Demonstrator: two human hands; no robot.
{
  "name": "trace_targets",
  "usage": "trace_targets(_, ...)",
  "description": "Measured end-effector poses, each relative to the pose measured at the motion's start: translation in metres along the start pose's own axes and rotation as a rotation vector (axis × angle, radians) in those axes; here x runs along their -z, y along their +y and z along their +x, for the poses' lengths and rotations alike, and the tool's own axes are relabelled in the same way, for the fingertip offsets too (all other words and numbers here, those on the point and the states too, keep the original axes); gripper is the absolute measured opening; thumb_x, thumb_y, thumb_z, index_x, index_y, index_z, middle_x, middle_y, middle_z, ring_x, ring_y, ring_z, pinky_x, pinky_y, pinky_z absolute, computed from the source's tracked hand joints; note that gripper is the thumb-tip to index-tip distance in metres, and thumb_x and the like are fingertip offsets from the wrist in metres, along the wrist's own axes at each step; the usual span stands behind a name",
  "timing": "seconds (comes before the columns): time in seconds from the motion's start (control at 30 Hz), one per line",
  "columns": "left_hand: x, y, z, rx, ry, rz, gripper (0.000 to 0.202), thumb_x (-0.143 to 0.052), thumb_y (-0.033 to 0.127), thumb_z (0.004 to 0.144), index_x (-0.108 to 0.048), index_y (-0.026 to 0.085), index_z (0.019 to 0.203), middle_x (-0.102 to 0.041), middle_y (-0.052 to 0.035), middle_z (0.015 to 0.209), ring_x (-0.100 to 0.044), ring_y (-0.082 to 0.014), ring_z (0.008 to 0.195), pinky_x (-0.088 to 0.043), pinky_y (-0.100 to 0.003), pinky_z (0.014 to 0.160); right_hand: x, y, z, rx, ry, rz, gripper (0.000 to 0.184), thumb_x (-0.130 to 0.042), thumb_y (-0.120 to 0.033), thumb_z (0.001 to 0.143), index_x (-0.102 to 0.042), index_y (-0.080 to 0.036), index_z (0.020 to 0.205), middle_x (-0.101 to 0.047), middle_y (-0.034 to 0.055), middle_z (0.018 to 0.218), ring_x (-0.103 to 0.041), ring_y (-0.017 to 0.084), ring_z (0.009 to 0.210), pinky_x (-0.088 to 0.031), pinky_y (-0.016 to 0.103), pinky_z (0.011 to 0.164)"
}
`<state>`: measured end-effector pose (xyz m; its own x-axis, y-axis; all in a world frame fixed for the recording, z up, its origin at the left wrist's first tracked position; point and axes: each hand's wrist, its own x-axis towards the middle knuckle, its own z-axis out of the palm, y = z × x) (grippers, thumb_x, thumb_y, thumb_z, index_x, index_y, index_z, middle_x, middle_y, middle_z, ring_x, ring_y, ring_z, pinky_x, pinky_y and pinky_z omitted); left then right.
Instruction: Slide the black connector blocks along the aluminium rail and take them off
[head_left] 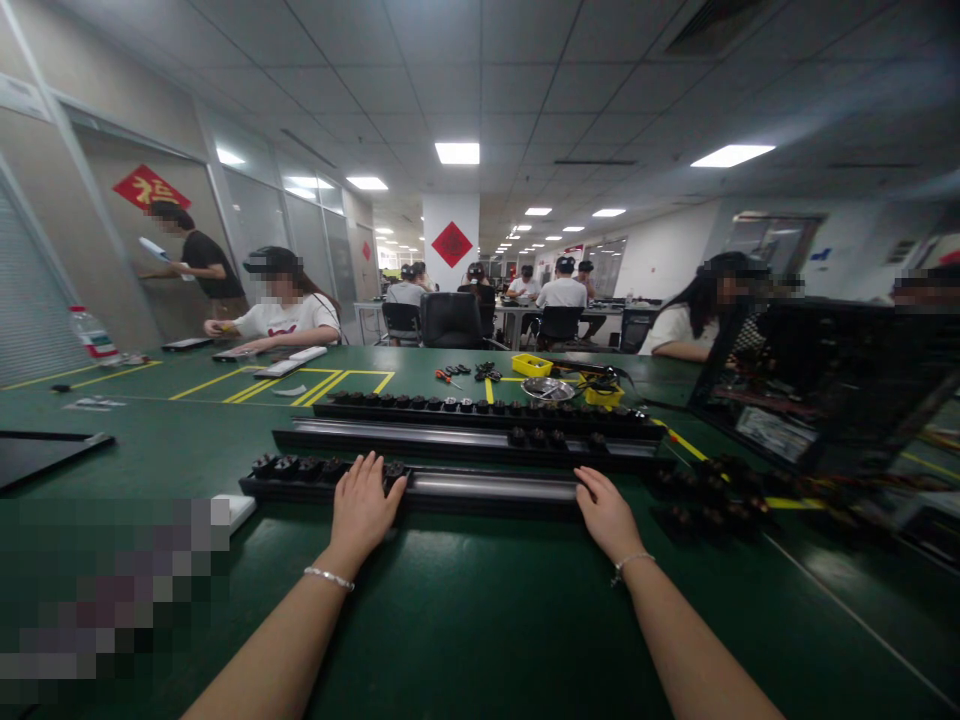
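Observation:
The nearest long black rail [487, 487], with a shiny metal channel, lies across the table in front of me. Several black socket-like blocks [307, 467] sit in its left part. My left hand [364, 508] lies over the rail among these blocks, its fingers stretched forward and thumb apart; one black block [395, 470] shows beside the thumb. What is under the palm is hidden. At the rail's right part rests my right hand [606, 512], fingers extended and touching its edge. Behind it is a second rail [412, 434] with several blocks towards its right end.
A third rail [480, 408] full of blocks lies farther back. Beyond are an orange-handled screwdriver [448, 379], a yellow bin [532, 365] and a metal dish [547, 389]. Loose black parts [709, 495] and an open computer case [810, 390] stand right. Co-workers sit across the table.

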<state>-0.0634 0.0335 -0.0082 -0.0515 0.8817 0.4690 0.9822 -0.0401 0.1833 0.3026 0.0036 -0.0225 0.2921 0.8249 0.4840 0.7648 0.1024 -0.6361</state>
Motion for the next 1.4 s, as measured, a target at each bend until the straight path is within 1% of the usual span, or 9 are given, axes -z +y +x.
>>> trace_targets(0.13, -0.001, -0.002, 0.0, -0.03, -0.049, 0.035, 0.056, -0.031, 0.049, 0.088, -0.049, 0.013, 0.127, -0.042, -0.0097, 0.139, -0.028, -0.0258, 0.133, -0.022, -0.044, 0.107, -0.001, 0.001, 0.0, 0.005, -0.004, -0.007, 0.043, -0.038, -0.034, 0.079, -0.065, -0.015, 0.107, -0.057, 0.0102, 0.121, -0.05, 0.02, 0.114, -0.035, 0.036, 0.102)
trace_targets(0.2, 0.0, -0.002, 0.0, -0.037, -0.054, 0.03, 0.055, -0.03, 0.049, 0.088, -0.049, 0.015, 0.128, -0.044, -0.0081, 0.138, -0.028, -0.0249, 0.133, -0.022, -0.045, 0.107, -0.001, 0.001, 0.0, 0.005, -0.003, -0.007, 0.043, -0.038, -0.034, 0.079, -0.065, -0.015, 0.107, -0.056, 0.0104, 0.121, -0.051, 0.02, 0.114, -0.036, 0.036, 0.102)
trace_targets(0.33, 0.003, 0.0, -0.001, -0.051, -0.06, 0.029, 0.054, -0.03, 0.049, 0.088, -0.05, 0.018, 0.127, -0.045, -0.0063, 0.137, -0.03, -0.0241, 0.132, -0.022, -0.045, 0.106, 0.0, 0.0, 0.0, 0.001, 0.008, -0.013, 0.04, -0.039, -0.033, 0.078, -0.066, -0.018, 0.105, -0.058, 0.0088, 0.12, -0.051, 0.02, 0.112, -0.036, 0.039, 0.102)
trace_targets(0.43, 0.004, 0.001, -0.002, -0.062, -0.06, 0.032, 0.053, -0.03, 0.049, 0.088, -0.05, 0.019, 0.127, -0.045, -0.0057, 0.137, -0.03, -0.0241, 0.132, -0.022, -0.046, 0.106, 0.0, 0.0, 0.0, -0.004, 0.004, -0.006, 0.041, -0.039, -0.034, 0.078, -0.066, -0.017, 0.105, -0.058, 0.0097, 0.12, -0.051, 0.021, 0.113, -0.035, 0.04, 0.102)
trace_targets(0.6, 0.003, 0.002, -0.003, -0.07, -0.057, 0.015, 0.052, -0.032, 0.05, 0.088, -0.05, 0.021, 0.127, -0.045, -0.0064, 0.137, -0.031, -0.0242, 0.132, -0.022, -0.047, 0.106, 0.0, 0.0, 0.0, -0.012, 0.012, 0.017, 0.039, -0.04, -0.035, 0.078, -0.066, -0.02, 0.104, -0.058, 0.0077, 0.12, -0.051, 0.02, 0.113, -0.035, 0.039, 0.102)
trace_targets(0.9, 0.005, 0.005, -0.003, -0.086, -0.06, 0.002, 0.054, -0.031, 0.051, 0.088, -0.05, 0.02, 0.127, -0.046, -0.0071, 0.136, -0.032, -0.0245, 0.131, -0.022, -0.047, 0.106, 0.001, -0.001, 0.0, -0.011, -0.013, -0.006, 0.041, -0.039, -0.036, 0.08, -0.065, -0.018, 0.106, -0.057, 0.0093, 0.122, -0.05, 0.021, 0.114, -0.035, 0.039, 0.103)
trace_targets(1.17, 0.008, 0.007, -0.004, -0.083, -0.069, 0.008, 0.051, -0.033, 0.051, 0.087, -0.051, 0.023, 0.126, -0.046, -0.007, 0.136, -0.037, -0.0252, 0.128, -0.024, -0.047, 0.105, 0.001, -0.002, 0.0, -0.026, 0.001, 0.013, 0.039, -0.041, -0.036, 0.078, -0.067, -0.02, 0.103, -0.058, 0.0076, 0.119, -0.051, 0.021, 0.113, -0.036, 0.039, 0.102)
trace_targets(1.4, 0.006, 0.012, -0.005, -0.1, -0.063, 0.024, 0.055, -0.031, 0.053, 0.087, -0.051, 0.02, 0.126, -0.045, -0.0095, 0.137, -0.037, -0.0264, 0.128, -0.024, -0.047, 0.105, 0.002, -0.004, 0.0, -0.041, -0.018, 0.018, 0.042, -0.04, -0.037, 0.078, -0.066, -0.017, 0.105, -0.057, 0.0096, 0.121, -0.05, 0.022, 0.115, -0.035, 0.039, 0.102)
